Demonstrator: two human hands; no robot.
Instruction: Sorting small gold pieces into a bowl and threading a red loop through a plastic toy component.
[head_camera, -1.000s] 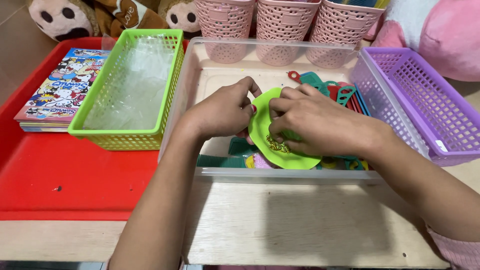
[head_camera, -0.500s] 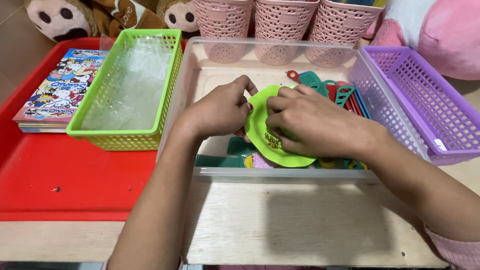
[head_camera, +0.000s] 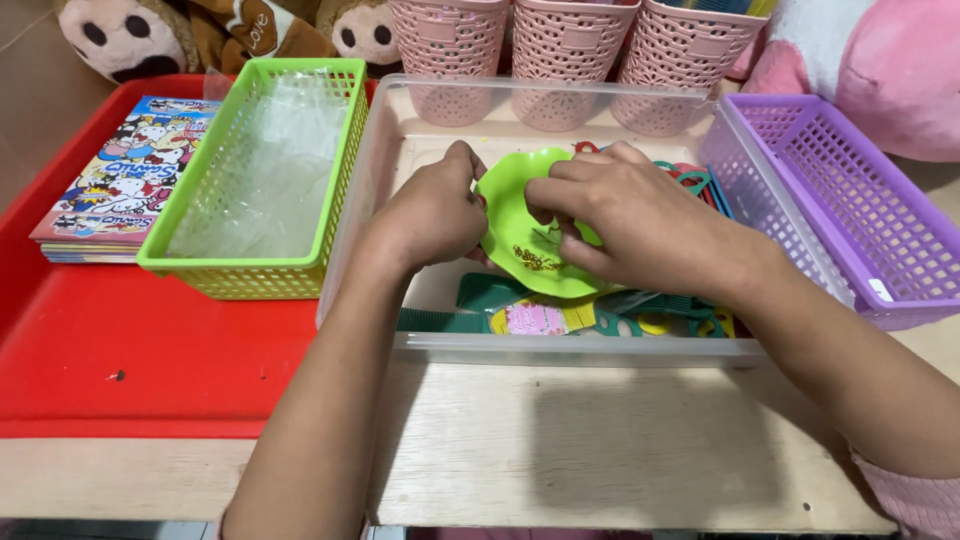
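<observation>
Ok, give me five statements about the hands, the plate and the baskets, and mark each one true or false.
1. Both hands hold the green plate over the clear plastic bin. True: the left hand grips its left edge, the right hand its right side.
2. The green basket is full of combs. False: it holds only clear plastic wrapping.
3. The purple basket stands to the right of the clear bin. True.
4. The comic books lie inside the clear bin. False: they lie on the red tray, left of the green basket.
5. Three pink baskets stand behind the bin. True.
</observation>
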